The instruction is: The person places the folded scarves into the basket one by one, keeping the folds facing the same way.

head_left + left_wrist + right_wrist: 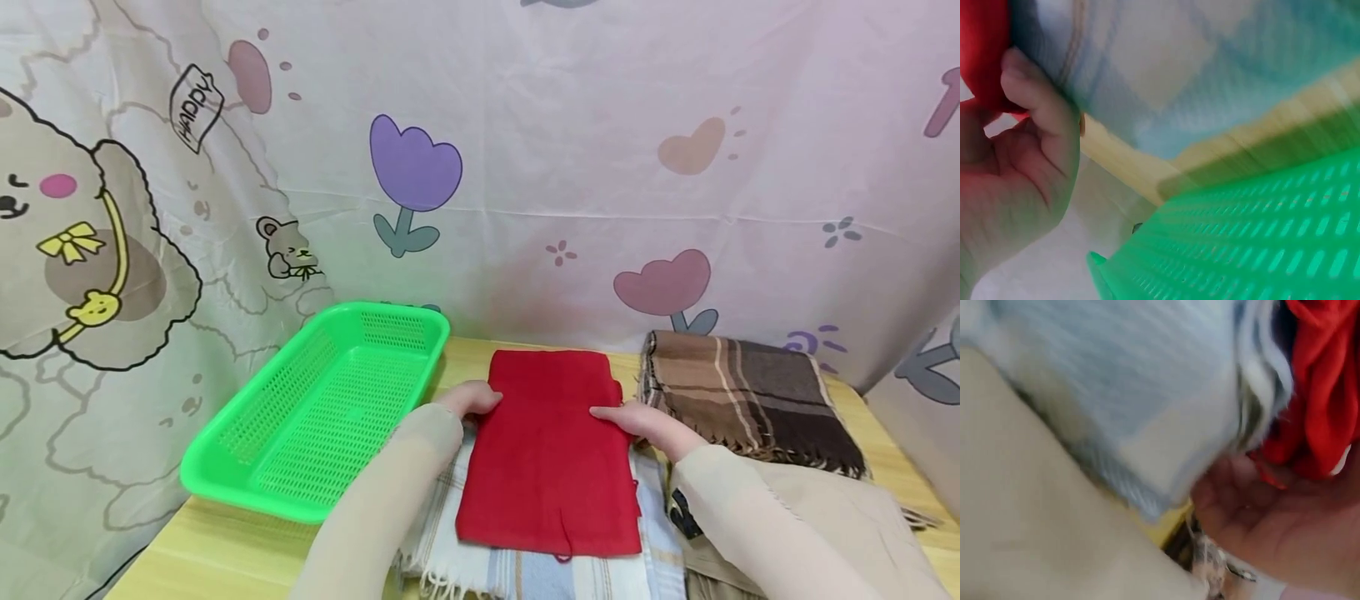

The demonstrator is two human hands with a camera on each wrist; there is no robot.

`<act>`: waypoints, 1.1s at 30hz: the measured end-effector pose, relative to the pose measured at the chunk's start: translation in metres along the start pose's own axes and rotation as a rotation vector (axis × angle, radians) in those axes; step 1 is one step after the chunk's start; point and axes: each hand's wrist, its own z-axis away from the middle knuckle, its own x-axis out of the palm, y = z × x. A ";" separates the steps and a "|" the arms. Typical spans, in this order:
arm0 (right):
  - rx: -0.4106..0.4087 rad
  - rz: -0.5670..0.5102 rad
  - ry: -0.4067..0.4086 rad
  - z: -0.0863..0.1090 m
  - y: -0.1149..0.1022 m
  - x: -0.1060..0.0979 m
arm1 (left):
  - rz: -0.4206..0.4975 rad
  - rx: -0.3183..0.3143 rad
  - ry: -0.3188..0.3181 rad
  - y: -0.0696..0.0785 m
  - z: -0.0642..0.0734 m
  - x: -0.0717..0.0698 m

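A folded red cloth (551, 467) lies over a folded blue-and-white plaid scarf (442, 554) with fringe. My left hand (474, 398) grips the red cloth's left edge, thumb on top. On the opposite edge my right hand (637, 419) holds it the same way, thumb on top. In the left wrist view, the fingers (1041, 103) sit right at the plaid scarf, beside the red cloth (985, 53). The right wrist view shows fingers (1229, 481) tucked at the underside of the plaid scarf (1166, 394), with loose red folds (1329, 394) against the palm.
A green perforated plastic basket (322, 417) stands at the left of the wooden table (217, 542). To the right lie a folded brown plaid scarf (742, 396) with fringe and a beige garment (832, 517). A printed curtain (510, 167) hangs behind.
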 end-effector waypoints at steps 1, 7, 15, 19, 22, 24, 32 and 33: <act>-0.019 -0.021 -0.003 0.001 -0.001 0.001 | 0.001 0.016 -0.001 -0.001 -0.001 0.001; -0.133 -0.244 0.056 -0.002 -0.014 0.010 | -0.236 0.087 0.132 -0.060 -0.138 0.050; -0.119 -0.361 0.108 0.001 -0.026 0.007 | -0.341 0.218 0.226 -0.081 -0.198 0.056; -0.153 -0.387 0.123 0.003 -0.031 -0.002 | -0.152 0.199 0.216 -0.031 -0.100 0.019; -0.179 -0.476 0.122 0.006 -0.035 -0.012 | 0.003 0.183 0.190 0.010 -0.021 -0.013; -0.187 -0.542 0.112 0.009 -0.037 -0.018 | 0.085 0.176 0.169 0.030 0.017 -0.030; -0.173 -0.636 0.053 0.020 -0.050 -0.034 | 0.192 0.149 0.216 0.064 0.070 -0.062; -0.161 -0.634 0.048 0.021 -0.052 -0.035 | 0.197 0.145 0.219 0.067 0.075 -0.064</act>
